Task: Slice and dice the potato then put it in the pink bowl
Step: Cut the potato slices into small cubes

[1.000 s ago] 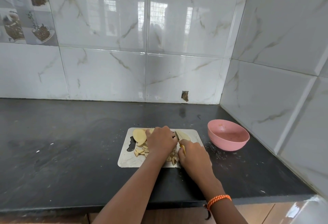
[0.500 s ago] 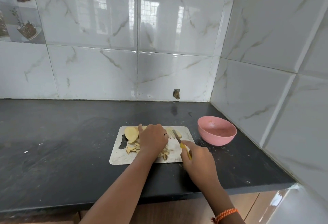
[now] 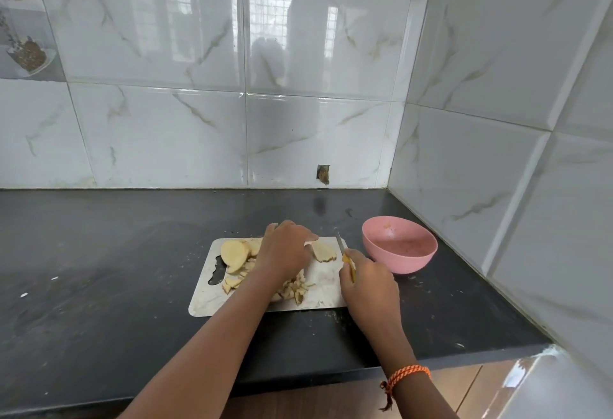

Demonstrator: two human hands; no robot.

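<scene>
My left hand [image 3: 285, 249] sits knuckles-up over the pale steel cutting board [image 3: 205, 299], fingers curled down, its fingertips touching the near end of a flat pale-yellow potato slice [image 3: 323, 250]; whether I'm pinching it or only pressing it I cannot tell. That slice lies just to the right of this hand and just left of my right hand [image 3: 368, 281], between the two, with its long axis running away from me and slightly rightward. My right hand is wrapped around the yellow-handled small knife [image 3: 345, 254], blade pointing away from me, lying nearly parallel to the slice and just beside its right edge without touching it.

So I judge the next cut turns on this: the blade must swing left across the slice's long axis, and the right hand is already the closer one.

To the left of my left hand lie larger pale potato slices [image 3: 235, 254]; under its wrist, a heap of small diced potato pieces [image 3: 297, 287]. The round pink plastic bowl [image 3: 399, 244] stands on the black desk [image 3: 99, 269], just beyond and right of the right hand, holding no potato yet.
</scene>
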